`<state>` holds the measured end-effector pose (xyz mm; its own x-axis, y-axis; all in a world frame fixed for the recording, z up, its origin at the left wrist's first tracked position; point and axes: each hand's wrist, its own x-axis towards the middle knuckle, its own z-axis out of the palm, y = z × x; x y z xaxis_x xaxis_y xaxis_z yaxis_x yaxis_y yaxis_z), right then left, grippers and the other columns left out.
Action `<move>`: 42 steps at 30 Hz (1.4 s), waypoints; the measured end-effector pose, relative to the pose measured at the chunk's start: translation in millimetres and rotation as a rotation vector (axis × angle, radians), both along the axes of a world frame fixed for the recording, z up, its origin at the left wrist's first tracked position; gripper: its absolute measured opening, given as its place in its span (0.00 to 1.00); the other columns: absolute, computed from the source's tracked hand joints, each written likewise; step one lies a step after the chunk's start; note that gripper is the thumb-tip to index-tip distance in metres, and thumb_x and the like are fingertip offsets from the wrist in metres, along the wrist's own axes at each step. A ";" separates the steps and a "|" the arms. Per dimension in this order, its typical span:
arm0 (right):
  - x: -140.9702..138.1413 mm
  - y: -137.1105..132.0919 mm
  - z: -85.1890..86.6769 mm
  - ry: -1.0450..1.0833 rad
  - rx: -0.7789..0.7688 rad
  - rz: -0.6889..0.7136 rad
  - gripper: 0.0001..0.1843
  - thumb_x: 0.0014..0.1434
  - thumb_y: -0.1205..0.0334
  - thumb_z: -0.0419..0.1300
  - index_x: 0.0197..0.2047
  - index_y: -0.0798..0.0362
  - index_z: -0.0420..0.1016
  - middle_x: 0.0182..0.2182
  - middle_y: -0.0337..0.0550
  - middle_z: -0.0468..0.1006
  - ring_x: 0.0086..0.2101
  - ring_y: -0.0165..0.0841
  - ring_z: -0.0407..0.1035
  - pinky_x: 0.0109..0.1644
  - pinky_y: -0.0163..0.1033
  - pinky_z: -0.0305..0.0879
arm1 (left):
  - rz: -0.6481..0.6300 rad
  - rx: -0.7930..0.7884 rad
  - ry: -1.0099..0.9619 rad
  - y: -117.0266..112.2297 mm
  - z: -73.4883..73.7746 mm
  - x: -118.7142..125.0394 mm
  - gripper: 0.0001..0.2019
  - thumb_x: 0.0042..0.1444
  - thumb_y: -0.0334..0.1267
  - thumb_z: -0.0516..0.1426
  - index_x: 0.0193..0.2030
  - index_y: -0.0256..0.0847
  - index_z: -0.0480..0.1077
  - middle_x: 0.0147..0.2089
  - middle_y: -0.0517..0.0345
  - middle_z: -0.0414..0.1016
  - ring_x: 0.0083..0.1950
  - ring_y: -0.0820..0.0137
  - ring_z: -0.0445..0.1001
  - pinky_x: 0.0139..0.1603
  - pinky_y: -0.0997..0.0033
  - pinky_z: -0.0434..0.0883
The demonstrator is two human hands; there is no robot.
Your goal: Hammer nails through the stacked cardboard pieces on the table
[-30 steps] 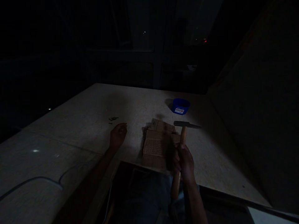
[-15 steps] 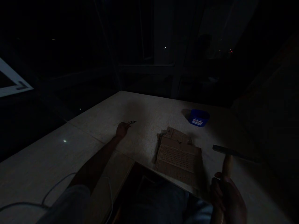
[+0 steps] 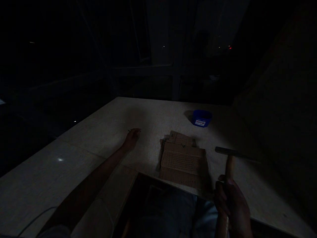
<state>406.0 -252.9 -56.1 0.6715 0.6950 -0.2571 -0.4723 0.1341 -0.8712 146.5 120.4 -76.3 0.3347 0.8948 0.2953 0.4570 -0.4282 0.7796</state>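
The scene is very dark. My right hand (image 3: 231,203) is closed round the wooden handle of a hammer (image 3: 230,158), its metal head held level above the table to the right of a stack of brown perforated cardboard pieces (image 3: 183,158). My left hand (image 3: 131,137) is stretched out on the pale tabletop (image 3: 99,138), fingers curled down over some small dark nails that barely show at its fingertips. Whether it grips any of them is hidden.
A round blue tub (image 3: 201,118) with a white label stands at the back of the table. A cut-out in the table's near edge shows my lap in jeans (image 3: 163,211). A dark slanted panel (image 3: 279,109) rises on the right. A thin cable (image 3: 32,219) lies at the lower left.
My left hand reached out to the small nails and now covers them. My right hand drew the hammer away from the cardboard stack to its right. The camera view shifted.
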 end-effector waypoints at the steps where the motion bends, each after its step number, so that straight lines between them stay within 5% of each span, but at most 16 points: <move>1: -1.2 0.2 0.6 0.003 0.005 -0.001 0.18 0.60 0.43 0.62 0.38 0.50 0.70 0.16 0.26 0.57 0.10 0.18 0.43 0.11 0.24 0.45 | -0.058 -0.023 -0.021 -10.0 3.1 15.8 0.17 0.56 0.50 0.54 0.41 0.40 0.74 0.40 0.50 0.78 0.37 0.67 0.75 0.37 0.68 0.72; 7: -6.8 4.6 2.0 0.033 0.005 -0.017 0.20 0.60 0.41 0.62 0.41 0.49 0.68 0.15 0.24 0.58 0.10 0.18 0.41 0.10 0.24 0.44 | -0.464 -0.321 -0.168 -75.3 22.0 110.4 0.22 0.52 0.57 0.61 0.40 0.38 0.75 0.31 0.55 0.78 0.29 0.70 0.73 0.29 0.72 0.70; 13: -14.6 23.4 13.0 -0.005 -0.009 -0.024 0.21 0.61 0.40 0.61 0.40 0.49 0.67 0.15 0.24 0.60 0.09 0.19 0.43 0.10 0.24 0.46 | -0.527 -0.468 -0.157 -97.0 11.5 159.3 0.21 0.47 0.55 0.65 0.37 0.38 0.76 0.36 0.52 0.82 0.30 0.69 0.77 0.31 0.70 0.73; 21: -23.2 51.1 13.5 -0.004 -0.081 0.008 0.23 0.60 0.36 0.60 0.36 0.50 0.65 0.15 0.25 0.61 0.08 0.19 0.45 0.08 0.25 0.43 | -0.588 -0.211 -0.067 -87.6 -11.4 160.9 0.10 0.57 0.46 0.62 0.37 0.44 0.80 0.40 0.55 0.84 0.43 0.63 0.80 0.46 0.64 0.76; 42: -26.2 60.1 0.3 0.018 -0.175 0.019 0.24 0.59 0.37 0.60 0.34 0.50 0.63 0.14 0.25 0.63 0.08 0.20 0.48 0.09 0.25 0.46 | -0.663 0.134 0.042 -97.7 -25.8 161.2 0.08 0.64 0.34 0.56 0.44 0.44 0.78 0.44 0.55 0.80 0.46 0.66 0.77 0.50 0.64 0.74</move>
